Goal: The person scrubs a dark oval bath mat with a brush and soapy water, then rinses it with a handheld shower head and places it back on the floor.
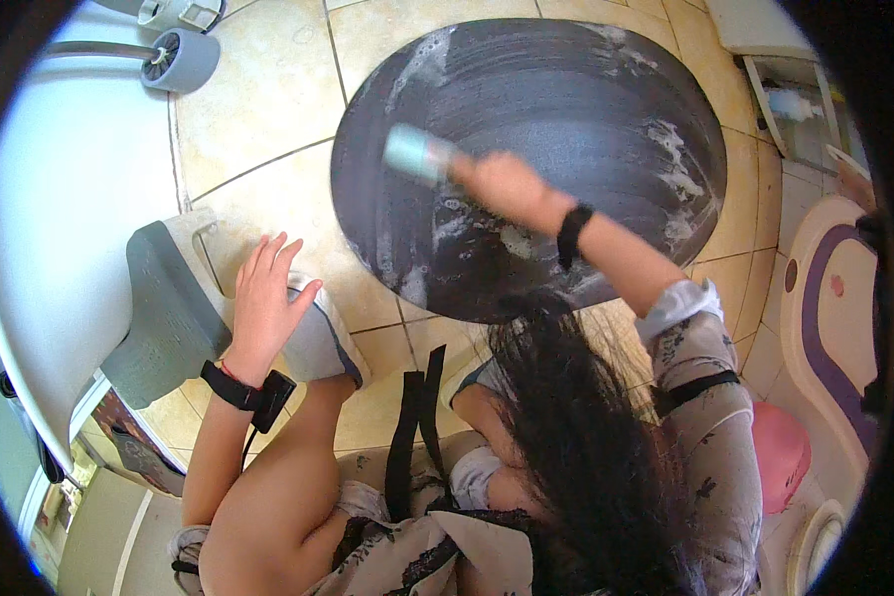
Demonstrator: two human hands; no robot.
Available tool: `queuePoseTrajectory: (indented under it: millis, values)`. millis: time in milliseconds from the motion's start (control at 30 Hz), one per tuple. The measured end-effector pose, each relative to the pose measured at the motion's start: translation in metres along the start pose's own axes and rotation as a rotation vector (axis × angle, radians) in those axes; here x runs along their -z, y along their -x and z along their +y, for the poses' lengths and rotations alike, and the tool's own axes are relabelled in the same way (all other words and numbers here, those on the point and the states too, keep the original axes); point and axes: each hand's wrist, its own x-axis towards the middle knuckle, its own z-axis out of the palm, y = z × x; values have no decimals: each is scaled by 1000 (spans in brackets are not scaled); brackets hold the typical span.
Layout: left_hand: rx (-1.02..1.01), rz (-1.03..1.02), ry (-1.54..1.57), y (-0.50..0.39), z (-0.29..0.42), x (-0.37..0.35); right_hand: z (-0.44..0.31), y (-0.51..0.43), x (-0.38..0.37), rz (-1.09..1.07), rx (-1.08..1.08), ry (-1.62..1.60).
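Observation:
A dark oval mat (pixel 566 97) lies on the tiled floor in front of me, with patches of white suds on it. My right hand (pixel 510 190) is closed on the handle of a light blue brush (pixel 415 154), blurred by motion, over the mat's left half; its underside is hidden. To the left of the mat, my left hand (pixel 272 287) has its fingers apart and holds nothing. It is beside my shoe (pixel 316 335) and a grey plastic stool (pixel 171 290), and I cannot tell if it touches either.
A grey roller (pixel 181 59) on a metal bar stands at the upper left. At the right are a beige and purple plastic tub (pixel 819 320), a pink rounded object (pixel 781 458) and an open-fronted cabinet (pixel 793 108). My long hair hangs over the mat's near edge.

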Motion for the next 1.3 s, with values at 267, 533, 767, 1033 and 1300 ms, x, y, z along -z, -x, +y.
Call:
queuePoseTrajectory:
  millis: [267,533,767,1033,1300]
  values:
    - [160,-169,499,-71,-29,-26,7,-31,6,201,-271,-243]
    - [277,-317,522,-182,-33,-55,-4,48,25,571,-433,-333]
    - [242,-358,289,-215,-49,-60,41,218,119,852,-770,-2104]
    - [-97,-25,153,-230,-57,-61,-64,307,228,740,-1092,-1029]
    - [-101,194,197,-255,-37,-48,-101,265,51,-168,-659,-433]
